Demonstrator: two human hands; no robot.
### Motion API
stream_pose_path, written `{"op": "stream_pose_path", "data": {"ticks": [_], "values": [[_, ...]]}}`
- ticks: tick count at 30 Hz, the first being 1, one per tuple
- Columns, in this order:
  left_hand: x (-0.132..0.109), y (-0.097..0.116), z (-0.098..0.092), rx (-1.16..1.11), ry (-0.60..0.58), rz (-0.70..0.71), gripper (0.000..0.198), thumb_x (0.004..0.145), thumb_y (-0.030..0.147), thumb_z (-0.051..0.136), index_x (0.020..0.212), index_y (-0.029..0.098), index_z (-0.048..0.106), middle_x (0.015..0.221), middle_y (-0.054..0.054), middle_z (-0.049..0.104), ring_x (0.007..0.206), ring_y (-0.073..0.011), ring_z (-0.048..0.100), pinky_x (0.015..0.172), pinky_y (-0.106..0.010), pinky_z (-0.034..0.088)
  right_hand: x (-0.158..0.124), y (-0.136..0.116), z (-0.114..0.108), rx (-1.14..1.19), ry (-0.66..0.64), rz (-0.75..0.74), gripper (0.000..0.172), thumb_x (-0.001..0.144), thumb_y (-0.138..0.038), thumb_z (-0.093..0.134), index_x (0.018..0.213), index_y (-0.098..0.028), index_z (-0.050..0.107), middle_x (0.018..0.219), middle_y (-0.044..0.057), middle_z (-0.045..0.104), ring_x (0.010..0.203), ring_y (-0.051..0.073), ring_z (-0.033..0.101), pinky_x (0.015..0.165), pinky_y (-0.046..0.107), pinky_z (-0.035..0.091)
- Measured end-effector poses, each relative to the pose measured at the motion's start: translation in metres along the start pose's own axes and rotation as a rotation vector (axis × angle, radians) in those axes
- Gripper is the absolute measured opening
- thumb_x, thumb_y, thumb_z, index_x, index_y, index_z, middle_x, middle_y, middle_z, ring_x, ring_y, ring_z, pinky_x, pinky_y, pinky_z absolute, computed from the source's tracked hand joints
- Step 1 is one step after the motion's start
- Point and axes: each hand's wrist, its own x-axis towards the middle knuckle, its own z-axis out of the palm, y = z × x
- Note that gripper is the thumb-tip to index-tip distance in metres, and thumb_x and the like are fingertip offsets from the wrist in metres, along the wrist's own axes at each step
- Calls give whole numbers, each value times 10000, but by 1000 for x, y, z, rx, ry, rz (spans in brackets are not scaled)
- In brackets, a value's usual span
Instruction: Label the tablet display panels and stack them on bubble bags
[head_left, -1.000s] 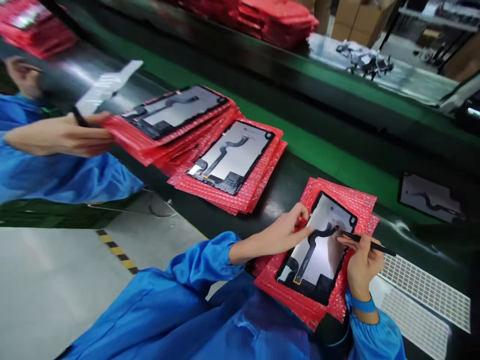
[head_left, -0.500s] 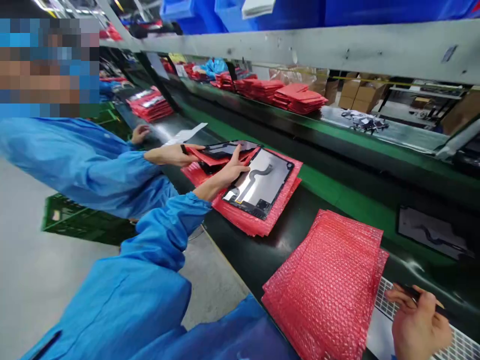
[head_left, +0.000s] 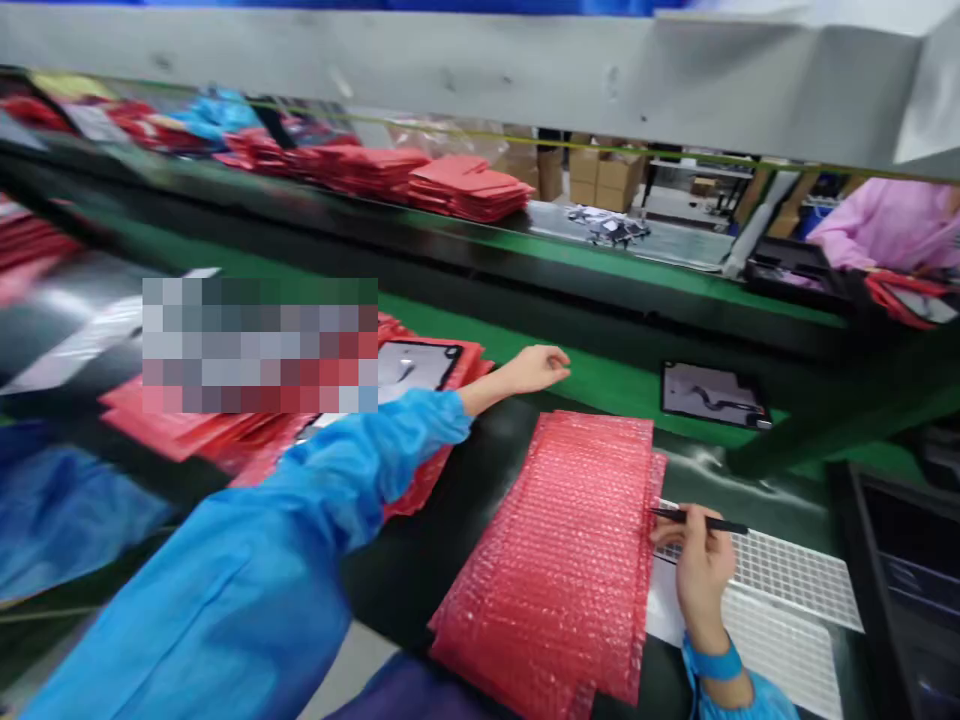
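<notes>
My left hand [head_left: 537, 369] is above the green belt [head_left: 600, 375], fingers curled loosely with nothing visible between them. Under my left forearm lies a dark-framed panel [head_left: 420, 362] on a stack of red bubble bags [head_left: 427, 485]. Between my two hands is another pile of red bubble bags [head_left: 562, 540]. My right hand [head_left: 701, 565] pinches a thin black pen-like tool [head_left: 712, 522] at the right edge of that pile, above a white grid sheet [head_left: 795, 575]. On the green belt farther back lies a second dark-framed panel [head_left: 712, 393].
A dark tray [head_left: 900, 590] stands at the right edge. Across the line are red stacks [head_left: 465, 188] and a person in pink [head_left: 885, 225]. A pale beam [head_left: 450, 80] crosses the top. A blue garment [head_left: 67, 510] shows at left.
The view has turned right. My left hand has left the panel on the red stack and moved right over the belt. My right hand still holds the black tool.
</notes>
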Motion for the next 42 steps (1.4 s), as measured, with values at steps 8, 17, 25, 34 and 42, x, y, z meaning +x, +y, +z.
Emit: {"op": "stream_pose_path", "data": {"ticks": [8, 17, 25, 34, 42], "values": [[143, 103, 124, 42, -319, -76, 436, 1043, 432, 696, 1390, 174, 634, 1300, -109, 690, 1071, -229, 718, 908, -432, 645, -2, 10, 4, 7, -19, -15, 536, 902, -731, 729, 932, -205, 628, 551, 17, 726, 418, 206, 689, 434, 275, 544], [171, 121, 118, 9, -378, -130, 375, 1023, 415, 726, 1294, 161, 684, 1282, -98, 701, 1107, -244, 711, 946, -449, 631, 0, 13, 3, 7, -30, -3, 478, 955, -675, 705, 959, -200, 646, 552, 2, 719, 475, 199, 721, 474, 259, 537], [135, 112, 55, -420, 17, -14, 456, 855, 265, 858, 1244, 152, 648, 1140, -89, 732, 1073, -226, 721, 879, -319, 590, 9, -3, 3, 21, 24, -23, 540, 899, -729, 716, 967, -199, 629, 526, -7, 701, 435, 202, 698, 457, 270, 544], [14, 102, -62, -486, -165, 204, 292, 985, 105, 625, 1250, -18, 638, 982, -25, 718, 1017, -186, 714, 1018, -499, 483, 40, -29, -35, 59, 90, -186, 486, 927, -674, 721, 979, -197, 642, 674, 4, 751, 466, 171, 714, 457, 255, 555], [-59, 116, 28, -40, -741, 252, 281, 819, 222, 853, 1092, 159, 830, 956, -44, 796, 978, -304, 763, 922, -434, 589, 46, -31, -51, -227, -151, -76, 548, 886, -716, 752, 987, -186, 658, 654, 10, 739, 516, 192, 743, 496, 278, 601]]}}
